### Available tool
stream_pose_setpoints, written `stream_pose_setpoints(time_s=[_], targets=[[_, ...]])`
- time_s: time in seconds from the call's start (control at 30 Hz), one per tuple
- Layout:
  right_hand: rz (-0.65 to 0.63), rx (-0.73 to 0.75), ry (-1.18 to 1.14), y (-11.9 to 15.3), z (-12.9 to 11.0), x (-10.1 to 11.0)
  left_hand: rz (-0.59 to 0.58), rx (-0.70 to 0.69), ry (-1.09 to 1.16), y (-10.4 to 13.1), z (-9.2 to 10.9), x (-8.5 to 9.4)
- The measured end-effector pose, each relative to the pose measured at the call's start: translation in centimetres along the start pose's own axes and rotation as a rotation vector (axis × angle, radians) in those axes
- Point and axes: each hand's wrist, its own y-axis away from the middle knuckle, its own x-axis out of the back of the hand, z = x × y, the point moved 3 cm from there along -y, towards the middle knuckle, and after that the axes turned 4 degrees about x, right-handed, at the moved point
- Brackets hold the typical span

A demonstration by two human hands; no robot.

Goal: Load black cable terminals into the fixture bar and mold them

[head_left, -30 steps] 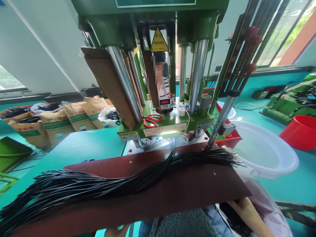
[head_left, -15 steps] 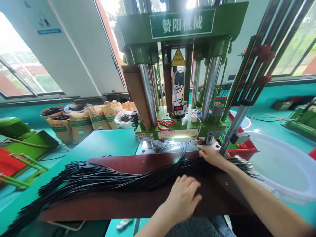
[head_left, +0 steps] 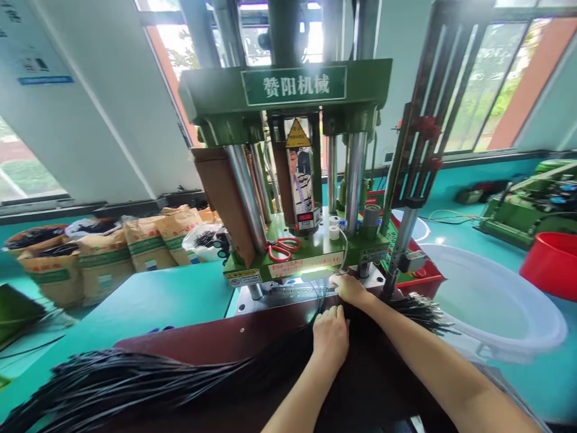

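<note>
Evidently, the left hand (head_left: pixel 331 335) curls round black cords (head_left: pixel 319 296), the right hand (head_left: pixel 351 290) outstretched beyond, its grip unclear

Cables (head_left: pixel 148 379) run lengthwise across board (head_left: pixel 211 337), reaching past its left edge. Press (head_left: pixel 293 84) stands behind board's far edge; scissors (head_left: pixel 283 247) on front left edge of press plate (head_left: pixel 311 242). Sacks (head_left: pixel 108 258) beyond far left corner of bench (head_left: pixel 180 294). Right of press, tub (head_left: pixel 509 347); right of tub, bucket (head_left: pixel 552 264).
</note>
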Motion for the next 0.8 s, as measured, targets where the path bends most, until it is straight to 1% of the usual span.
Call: stream_pose_setpoints(time_s=[0.1,0.2,0.3,0.37,0.47,0.53,0.6,0.63,0.7,0.73,0.8], targets=[[-0.002,-0.046,0.077,2.8,1.2,0.6,-0.076,0.004,-0.048,-0.5,0.1,0.4],[0.028,-0.124,0.148,5.5,2.4,1.6,-0.184,-0.001,-0.081,-1.4,0.2,1.2],[0.054,-0.215,0.187,7.3,3.5,2.7,-0.308,-0.064,-0.125,-2.8,0.3,2.3],[0.075,-0.255,0.187,8.3,4.0,3.6,-0.367,-0.118,-0.134,-3.7,0.4,3.0],[0.157,-0.258,0.148,10.4,4.5,5.2,-0.373,-0.164,-0.124,-4.6,0.2,3.8],[0.22,-0.224,0.1,12.5,4.7,6.2,-0.358,-0.185,-0.115,-4.5,0.0,4.1],[0.299,-0.153,-0.079,14.9,4.6,6.6,-0.321,-0.197,-0.105,-3.9,0.0,4.3],[0.335,-0.11,-0.226,16.0,4.3,6.4,-0.291,-0.196,-0.106,-3.5,0.1,4.5],[0.368,-0.044,-0.57,17.8,3.5,5.4,-0.219,-0.187,-0.115,-2.6,0.3,4.8],[0.35,-0.03,-0.727,18.4,2.9,4.5,-0.181,-0.182,-0.112,-2.2,0.4,5.0],[0.243,-0.025,-0.965,18.9,1.5,2.4,-0.108,-0.196,-0.052,-1.5,0.6,5.6]])
